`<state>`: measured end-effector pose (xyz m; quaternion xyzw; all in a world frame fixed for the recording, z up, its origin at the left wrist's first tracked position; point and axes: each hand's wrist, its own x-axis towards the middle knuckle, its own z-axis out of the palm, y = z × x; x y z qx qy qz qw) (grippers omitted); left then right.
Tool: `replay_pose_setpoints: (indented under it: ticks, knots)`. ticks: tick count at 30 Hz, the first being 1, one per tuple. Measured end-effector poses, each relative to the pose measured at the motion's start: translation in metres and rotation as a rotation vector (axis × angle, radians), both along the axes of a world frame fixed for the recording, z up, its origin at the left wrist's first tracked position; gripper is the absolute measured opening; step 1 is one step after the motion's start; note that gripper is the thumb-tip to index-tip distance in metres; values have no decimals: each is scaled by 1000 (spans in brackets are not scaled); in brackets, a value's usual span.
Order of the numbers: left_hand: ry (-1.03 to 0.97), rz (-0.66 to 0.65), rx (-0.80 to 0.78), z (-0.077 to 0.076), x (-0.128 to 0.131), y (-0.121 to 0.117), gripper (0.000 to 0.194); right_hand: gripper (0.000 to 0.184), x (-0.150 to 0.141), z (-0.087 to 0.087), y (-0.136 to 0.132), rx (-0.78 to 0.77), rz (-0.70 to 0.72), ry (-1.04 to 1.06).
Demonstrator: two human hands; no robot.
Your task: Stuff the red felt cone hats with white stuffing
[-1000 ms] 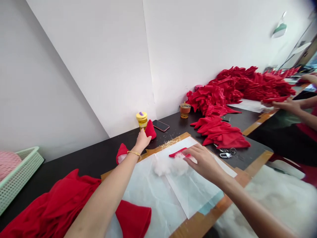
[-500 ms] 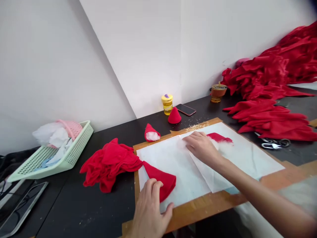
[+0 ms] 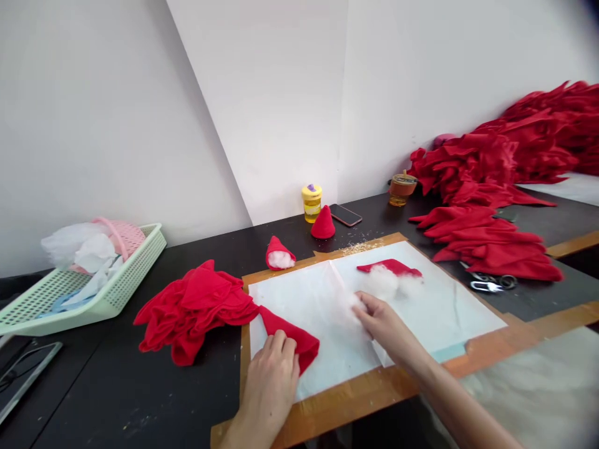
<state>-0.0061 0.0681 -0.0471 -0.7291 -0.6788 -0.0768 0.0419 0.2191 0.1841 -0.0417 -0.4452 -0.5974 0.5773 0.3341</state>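
On the white sheet [image 3: 458, 318], the left hand [image 3: 274, 374] curls over a flattened red cone [image 3: 307, 346], though whether it grips cannot be told. Nearby, the right hand [image 3: 384, 324] pinches a tuft of white stuffing [image 3: 345, 312].

Phone [image 3: 345, 215] near yellow-lidded cup [image 3: 312, 204]; brown-banded cup [image 3: 402, 189] farther right; green basket [image 3: 133, 277], left.
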Motion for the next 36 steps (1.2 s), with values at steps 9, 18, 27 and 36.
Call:
replay_pose_setpoints:
  ticks: [9, 18, 27, 36]
  knots:
    - [-653, 78, -10, 24, 26, 27, 23, 29, -21, -1, -49, 372, -34, 139]
    - [-1198, 189, -50, 6, 44, 34, 46, 33, -32, -20, -41, 1004, -142, -412]
    - [-909, -143, 226, 17, 70, 43, 21, 15, -19, -26, -30, 645, -4, -518]
    - [-786, -219, 295, 4, 81, 37, 11, 11, -11, -24, -19, 321, -146, -321]
